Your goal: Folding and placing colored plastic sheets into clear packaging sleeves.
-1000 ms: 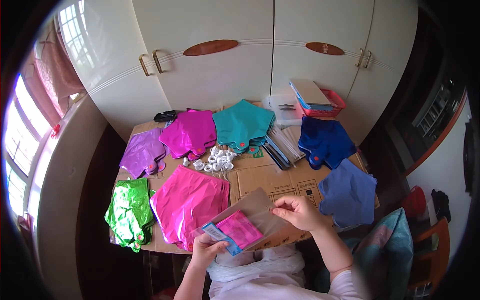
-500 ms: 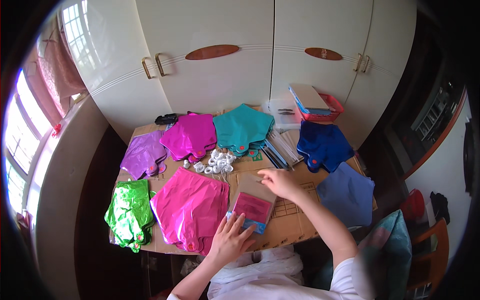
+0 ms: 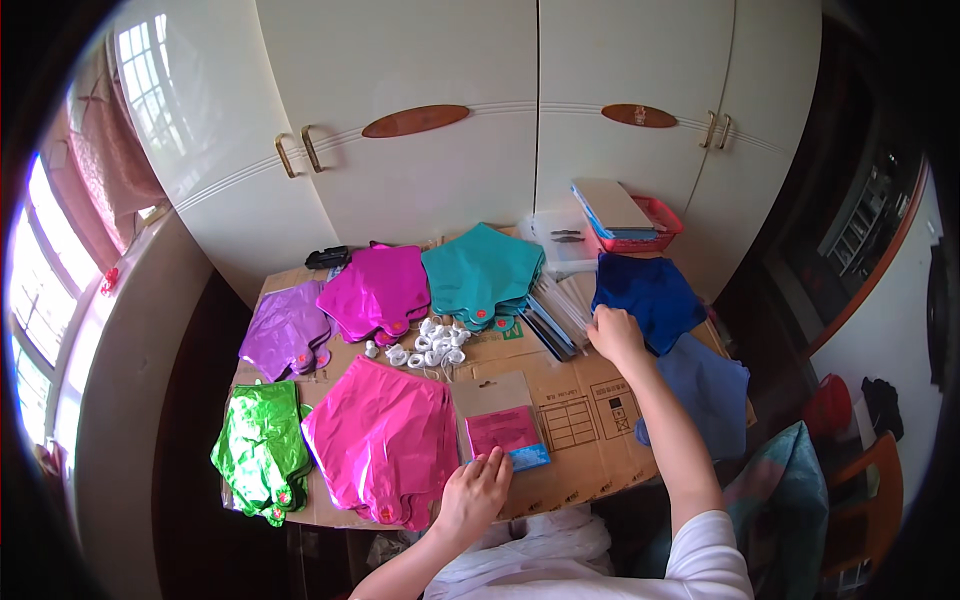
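My left hand (image 3: 474,492) lies with its fingers stretched out on the lower left edge of a flat card pack (image 3: 490,398). The pack has a brown card back with a hanging slot, a folded pink foil sheet and a blue strip at the bottom. My right hand (image 3: 616,336) reaches to the right end of a bundle of thin white sticks (image 3: 562,302), beside a stack of dark blue foil balloons (image 3: 650,296). Its fingers curl downward, and what they pinch is hidden. Flat pink foil balloons (image 3: 380,435) lie left of the pack.
Around the cardboard-covered table (image 3: 590,470) lie green (image 3: 258,440), lilac (image 3: 285,332), magenta (image 3: 375,290), teal (image 3: 482,268) and pale blue (image 3: 705,395) foil balloons. White ribbon rolls (image 3: 437,343) sit mid-table. A red basket (image 3: 655,230) and clear box (image 3: 562,240) stand behind.
My right hand has left the card pack's top and moved right to the white sticks. My left hand has slid slightly down the pack, which now lies straighter.
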Action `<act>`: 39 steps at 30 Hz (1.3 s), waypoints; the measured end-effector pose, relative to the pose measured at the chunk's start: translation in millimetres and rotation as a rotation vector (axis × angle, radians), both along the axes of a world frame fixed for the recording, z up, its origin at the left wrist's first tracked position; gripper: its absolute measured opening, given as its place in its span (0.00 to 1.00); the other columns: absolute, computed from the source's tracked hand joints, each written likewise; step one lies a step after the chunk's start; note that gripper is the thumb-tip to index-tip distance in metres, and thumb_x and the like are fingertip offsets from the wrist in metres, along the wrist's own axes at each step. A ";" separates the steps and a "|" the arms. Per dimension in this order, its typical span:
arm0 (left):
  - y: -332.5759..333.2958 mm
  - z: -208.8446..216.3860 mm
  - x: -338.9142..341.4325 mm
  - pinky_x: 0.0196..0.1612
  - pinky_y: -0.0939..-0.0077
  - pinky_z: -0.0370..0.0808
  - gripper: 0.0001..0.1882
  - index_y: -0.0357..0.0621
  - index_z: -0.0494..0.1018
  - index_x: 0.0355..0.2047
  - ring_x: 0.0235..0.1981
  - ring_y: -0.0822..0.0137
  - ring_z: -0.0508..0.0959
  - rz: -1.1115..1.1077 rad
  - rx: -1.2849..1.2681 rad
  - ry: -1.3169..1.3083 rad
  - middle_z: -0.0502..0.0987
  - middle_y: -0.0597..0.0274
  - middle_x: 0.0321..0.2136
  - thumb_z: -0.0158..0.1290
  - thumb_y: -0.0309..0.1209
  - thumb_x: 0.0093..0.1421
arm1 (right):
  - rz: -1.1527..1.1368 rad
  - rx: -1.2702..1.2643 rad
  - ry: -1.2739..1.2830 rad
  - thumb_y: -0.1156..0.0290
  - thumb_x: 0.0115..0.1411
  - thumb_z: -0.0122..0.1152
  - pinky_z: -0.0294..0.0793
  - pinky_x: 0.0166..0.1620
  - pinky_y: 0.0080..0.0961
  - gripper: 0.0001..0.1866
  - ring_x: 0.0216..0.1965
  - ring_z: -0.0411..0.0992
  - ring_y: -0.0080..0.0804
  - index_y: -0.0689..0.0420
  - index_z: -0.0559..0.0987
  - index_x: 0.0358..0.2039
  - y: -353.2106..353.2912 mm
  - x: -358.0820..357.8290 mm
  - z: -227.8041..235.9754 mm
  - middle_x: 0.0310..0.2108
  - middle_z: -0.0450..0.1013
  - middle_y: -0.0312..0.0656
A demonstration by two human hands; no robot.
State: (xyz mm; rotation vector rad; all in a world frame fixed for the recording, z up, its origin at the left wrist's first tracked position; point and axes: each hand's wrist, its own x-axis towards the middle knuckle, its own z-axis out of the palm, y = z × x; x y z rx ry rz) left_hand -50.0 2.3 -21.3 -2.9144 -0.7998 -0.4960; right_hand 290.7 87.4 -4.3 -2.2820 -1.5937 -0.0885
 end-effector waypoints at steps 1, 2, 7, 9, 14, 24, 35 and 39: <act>1.1 -0.1 1.7 0.45 0.71 0.74 0.23 0.36 0.70 0.49 0.45 0.60 0.77 -0.014 -0.002 0.010 0.74 0.52 0.50 0.51 0.30 0.51 | -0.017 0.008 0.005 0.71 0.53 0.60 0.75 0.38 0.43 0.07 0.33 0.76 0.52 0.60 0.75 0.30 1.1 2.5 -6.0 0.28 0.77 0.51; 2.9 1.1 2.6 0.45 0.71 0.74 0.23 0.36 0.70 0.48 0.45 0.60 0.77 -0.024 -0.027 -0.012 0.74 0.52 0.50 0.52 0.30 0.50 | -0.034 0.016 0.010 0.72 0.53 0.60 0.75 0.38 0.43 0.06 0.33 0.76 0.51 0.59 0.75 0.30 2.2 5.0 -12.7 0.28 0.77 0.50; 8.3 2.6 1.3 0.41 0.72 0.75 0.20 0.37 0.71 0.44 0.40 0.60 0.79 -0.046 -0.084 -0.118 0.76 0.53 0.47 0.54 0.29 0.49 | 0.055 0.150 0.042 0.74 0.51 0.61 0.75 0.37 0.41 0.04 0.33 0.76 0.48 0.58 0.76 0.28 -1.8 3.6 -20.0 0.28 0.77 0.48; 13.3 4.1 2.3 0.39 0.72 0.76 0.16 0.39 0.72 0.40 0.37 0.61 0.78 -0.050 -0.154 -0.128 0.76 0.55 0.44 0.53 0.28 0.49 | 0.051 0.200 0.044 0.75 0.51 0.61 0.75 0.36 0.40 0.03 0.32 0.76 0.47 0.58 0.76 0.27 -12.3 3.2 -13.3 0.28 0.77 0.47; 25.0 6.0 -2.2 0.35 0.70 0.76 0.07 0.42 0.73 0.31 0.32 0.62 0.78 -0.093 -0.248 -0.133 0.77 0.60 0.38 0.53 0.28 0.50 | 0.174 0.330 0.217 0.79 0.49 0.59 0.74 0.30 0.33 0.10 0.27 0.75 0.41 0.58 0.78 0.35 -93.4 -55.9 47.6 0.26 0.74 0.45; 29.8 12.3 4.6 0.26 0.76 0.76 0.09 0.42 0.69 0.28 0.27 0.70 0.79 -0.189 -0.020 0.012 0.76 0.59 0.34 0.53 0.29 0.45 | 0.637 0.246 0.471 0.80 0.43 0.60 0.74 0.27 0.29 0.10 0.23 0.71 0.34 0.54 0.79 0.28 -231.1 -149.0 1.3 0.21 0.69 0.37; 23.7 10.6 2.7 0.27 0.77 0.76 0.09 0.43 0.70 0.29 0.30 0.71 0.77 -0.175 0.022 0.005 0.75 0.57 0.43 0.53 0.30 0.46 | 0.489 0.178 0.130 0.73 0.46 0.62 0.74 0.27 0.27 0.09 0.23 0.72 0.33 0.54 0.77 0.31 -225.6 -180.3 -25.7 0.22 0.68 0.37; 19.6 6.3 1.0 0.31 0.77 0.77 0.07 0.44 0.71 0.29 0.40 0.66 0.76 -0.206 0.040 0.005 0.74 0.57 0.47 0.52 0.30 0.47 | 0.407 0.079 0.089 0.72 0.47 0.62 0.75 0.26 0.29 0.10 0.23 0.72 0.34 0.56 0.76 0.32 -226.0 -183.7 -24.3 0.21 0.67 0.38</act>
